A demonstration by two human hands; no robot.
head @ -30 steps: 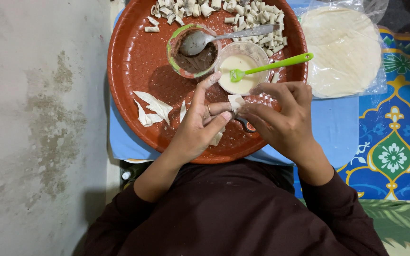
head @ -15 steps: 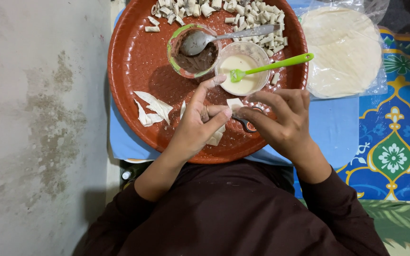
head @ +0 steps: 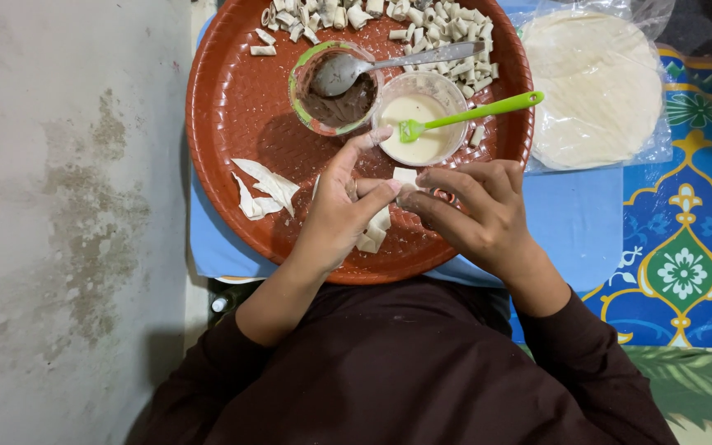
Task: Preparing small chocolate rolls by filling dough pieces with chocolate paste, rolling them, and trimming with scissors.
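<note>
Pinching a small pale dough piece (head: 405, 176) between both hands over the near part of the round red-brown tray (head: 232, 107): your left hand (head: 341, 210) has thumb and forefinger pressed on its left edge, your right hand (head: 480, 214) closes its fingertips on the right edge. The piece sits just below the clear cup of pale paste (head: 422, 124) with the green brush (head: 471, 114) in it. Left of that cup, touching it, is a green-rimmed cup of dark filling (head: 335, 99) with a metal spoon (head: 389, 66). Finished small rolls (head: 389, 21) are heaped along the tray's far rim. Torn dough scraps (head: 264, 188) lie on the tray left of your left hand. Right of the tray, a round stack of thin pastry sheets in a clear plastic bag (head: 599, 86) rests on the blue patterned cloth (head: 686, 255)
</note>
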